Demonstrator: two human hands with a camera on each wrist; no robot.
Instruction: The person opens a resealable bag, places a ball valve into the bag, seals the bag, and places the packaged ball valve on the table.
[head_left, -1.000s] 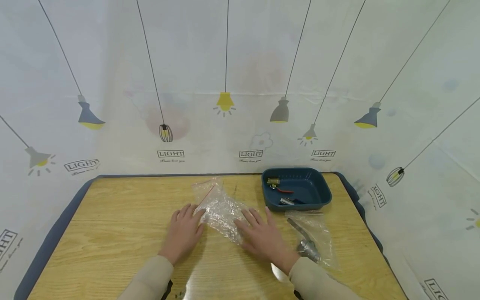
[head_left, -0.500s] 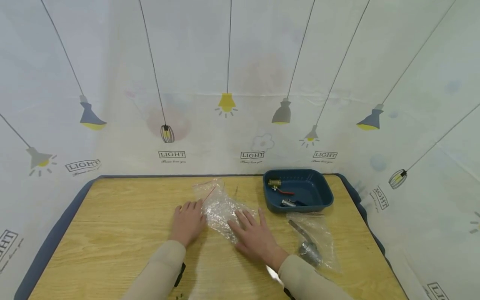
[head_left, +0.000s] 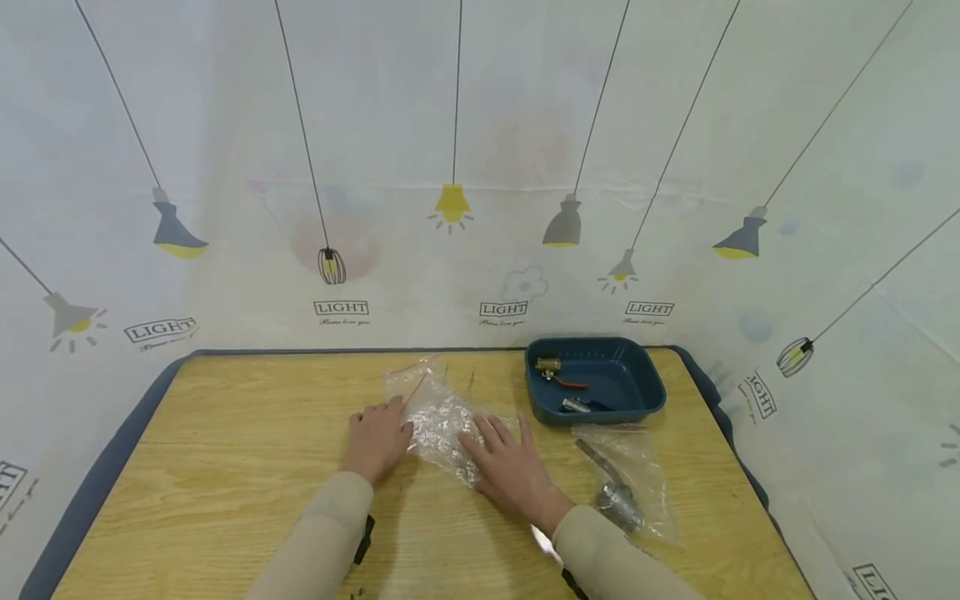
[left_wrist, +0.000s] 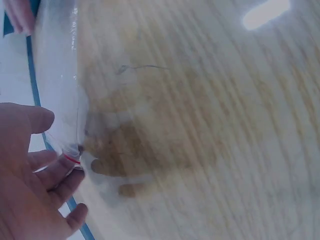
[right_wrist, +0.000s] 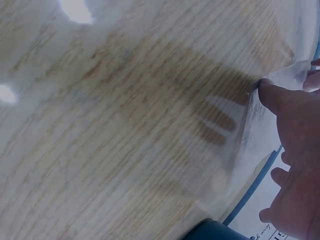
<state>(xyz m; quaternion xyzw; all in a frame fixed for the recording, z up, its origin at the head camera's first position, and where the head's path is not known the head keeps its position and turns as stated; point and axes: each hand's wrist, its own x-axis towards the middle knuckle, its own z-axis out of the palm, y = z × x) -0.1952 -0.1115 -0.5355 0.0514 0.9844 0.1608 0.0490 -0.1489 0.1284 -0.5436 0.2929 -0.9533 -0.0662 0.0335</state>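
A clear plastic zip bag (head_left: 442, 421) with a red seal line lies on the wooden table in front of me. My left hand (head_left: 377, 437) is at the bag's left edge. In the left wrist view, that hand's (left_wrist: 35, 170) fingertips touch the bag by its red seal, and the thumb stands apart from them. My right hand (head_left: 513, 471) rests on the bag's right part with fingers spread. From the right wrist view, the right hand's (right_wrist: 295, 135) thumb presses the bag's near edge. I cannot make out anything inside this bag.
A dark blue bin (head_left: 637, 408) stands at the back right, holding a brass valve (head_left: 548, 364) with a red lever and other metal parts. In front of it lies another clear bag (head_left: 652, 492) with a grey metal lever fitting (head_left: 619, 504). A printed curtain (head_left: 420, 250) surrounds the table.
My left hand has shifted slightly right, and its fingers, spread before, are drawn closer together at the bag's edge. The right hand has moved a little left on the bag.
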